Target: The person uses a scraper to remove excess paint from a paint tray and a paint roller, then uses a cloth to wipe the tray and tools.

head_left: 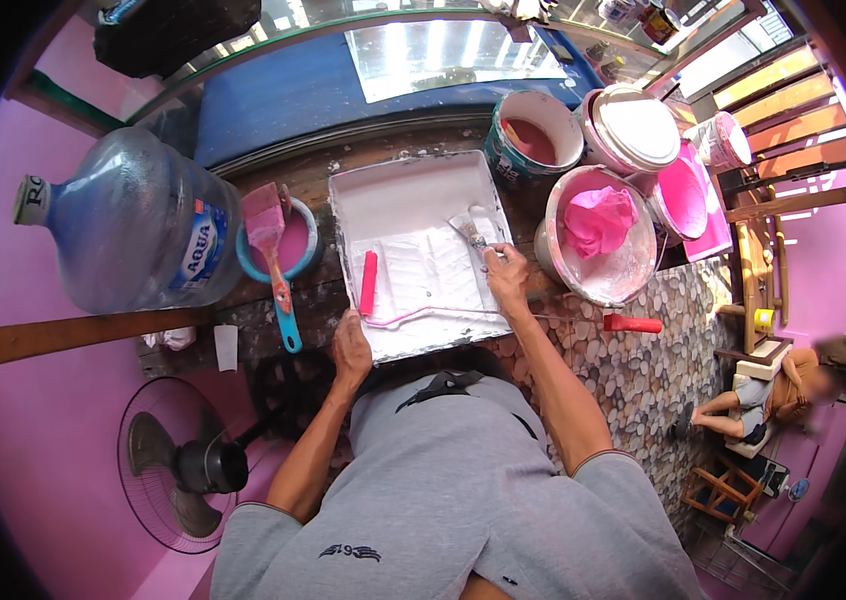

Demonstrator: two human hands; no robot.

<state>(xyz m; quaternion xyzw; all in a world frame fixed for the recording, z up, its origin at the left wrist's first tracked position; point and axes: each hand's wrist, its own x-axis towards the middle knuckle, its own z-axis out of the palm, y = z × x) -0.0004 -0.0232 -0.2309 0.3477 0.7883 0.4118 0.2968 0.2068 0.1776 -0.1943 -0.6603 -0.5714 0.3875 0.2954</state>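
A white paint tray (pixel 413 185) lies on the wooden bench in front of me, its ribbed part smeared with white paint. My right hand (pixel 508 275) is closed around the handle of what looks like a scraper (pixel 469 230), its flat end over the tray's right side. My left hand (pixel 351 345) grips the tray's near left corner, fingers against its edge. A paint roller with a pink sleeve (pixel 369 284) rests in the tray. Its wire runs right under my right wrist to a red handle (pixel 633 324) past the tray's side.
On the left, a brush (pixel 264 225) lies across a blue paint pot (pixel 309 250) beside a large water bottle (pixel 133 225). Right of the tray stand a paint bucket (pixel 508 150), a tub (pixel 553 255) with a pink cloth, and a lidded bucket (pixel 633 125). A fan (pixel 178 465) stands lower left; a person sits far right.
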